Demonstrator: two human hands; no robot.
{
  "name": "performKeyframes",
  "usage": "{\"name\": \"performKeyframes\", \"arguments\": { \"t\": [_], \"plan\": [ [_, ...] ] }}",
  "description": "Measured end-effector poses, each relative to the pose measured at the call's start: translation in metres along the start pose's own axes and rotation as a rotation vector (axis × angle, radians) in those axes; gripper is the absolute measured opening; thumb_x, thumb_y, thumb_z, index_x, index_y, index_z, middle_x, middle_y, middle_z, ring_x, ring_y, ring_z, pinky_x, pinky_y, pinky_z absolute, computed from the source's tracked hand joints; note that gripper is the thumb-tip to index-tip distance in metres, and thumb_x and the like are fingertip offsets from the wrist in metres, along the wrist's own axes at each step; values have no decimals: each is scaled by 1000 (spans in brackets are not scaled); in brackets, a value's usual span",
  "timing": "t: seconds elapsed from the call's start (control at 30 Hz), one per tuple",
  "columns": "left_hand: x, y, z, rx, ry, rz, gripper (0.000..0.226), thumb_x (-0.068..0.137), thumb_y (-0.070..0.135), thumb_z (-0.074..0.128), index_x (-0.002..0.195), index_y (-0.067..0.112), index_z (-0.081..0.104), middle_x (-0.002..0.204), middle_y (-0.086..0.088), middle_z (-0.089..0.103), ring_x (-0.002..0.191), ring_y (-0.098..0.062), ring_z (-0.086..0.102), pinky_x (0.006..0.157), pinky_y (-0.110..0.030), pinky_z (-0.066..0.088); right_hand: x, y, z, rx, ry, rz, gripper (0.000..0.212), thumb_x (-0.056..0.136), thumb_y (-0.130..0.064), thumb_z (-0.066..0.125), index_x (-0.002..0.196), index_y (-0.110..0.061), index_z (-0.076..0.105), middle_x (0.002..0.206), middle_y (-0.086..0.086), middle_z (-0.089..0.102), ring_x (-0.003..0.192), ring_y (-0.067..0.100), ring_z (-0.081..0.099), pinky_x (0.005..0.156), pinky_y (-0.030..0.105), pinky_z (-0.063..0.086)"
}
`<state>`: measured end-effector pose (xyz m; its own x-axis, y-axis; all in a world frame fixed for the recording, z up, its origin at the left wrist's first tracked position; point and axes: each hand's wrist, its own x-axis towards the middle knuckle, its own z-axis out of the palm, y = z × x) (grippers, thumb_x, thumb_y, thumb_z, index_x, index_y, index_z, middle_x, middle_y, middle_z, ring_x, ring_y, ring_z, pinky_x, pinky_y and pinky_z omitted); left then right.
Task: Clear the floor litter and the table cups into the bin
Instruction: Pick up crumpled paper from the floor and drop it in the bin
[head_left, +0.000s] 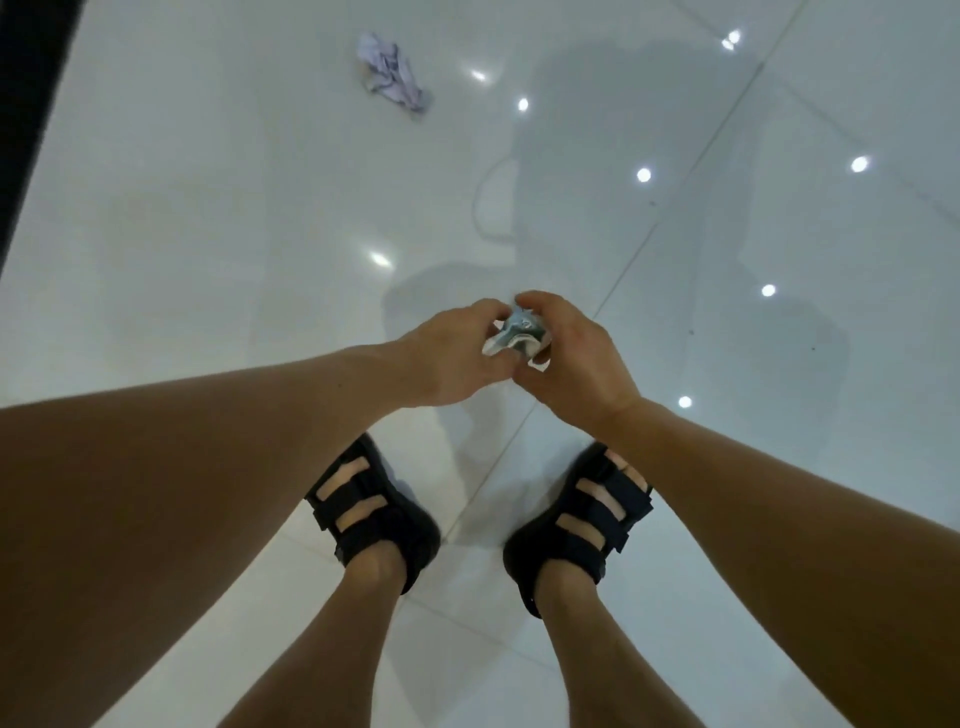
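Both the left hand (457, 353) and right hand (576, 358) have fingers pinched round a crumpled paper scrap (517, 338), so honestly it might slip loose reaching for the other wad (392, 73) on the floor (208, 234).

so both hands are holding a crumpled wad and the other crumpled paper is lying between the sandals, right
Not quite. In the head view the other crumpled paper lies on the floor far ahead to the left, not between the sandals. The left hand and right hand do hold the wad.
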<state>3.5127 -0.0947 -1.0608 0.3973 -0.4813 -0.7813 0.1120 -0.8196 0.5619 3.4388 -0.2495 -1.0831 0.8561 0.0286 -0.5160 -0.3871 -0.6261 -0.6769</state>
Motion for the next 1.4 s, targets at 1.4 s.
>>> {"name": "performKeyframes", "arguments": {
  "t": [1.4],
  "plan": [
    [-355, 122, -215, -32, 640, -31, 33, 97, 19, 47, 129, 13, 40, 118, -11, 55, 88, -20, 53, 71, -24, 36, -96, -378, -172, -607, -104, -208, 65, 79, -39, 70, 137, -26, 45, 123, 2, 45, 103, 24, 56, 78, 33, 52]
  ]
}}
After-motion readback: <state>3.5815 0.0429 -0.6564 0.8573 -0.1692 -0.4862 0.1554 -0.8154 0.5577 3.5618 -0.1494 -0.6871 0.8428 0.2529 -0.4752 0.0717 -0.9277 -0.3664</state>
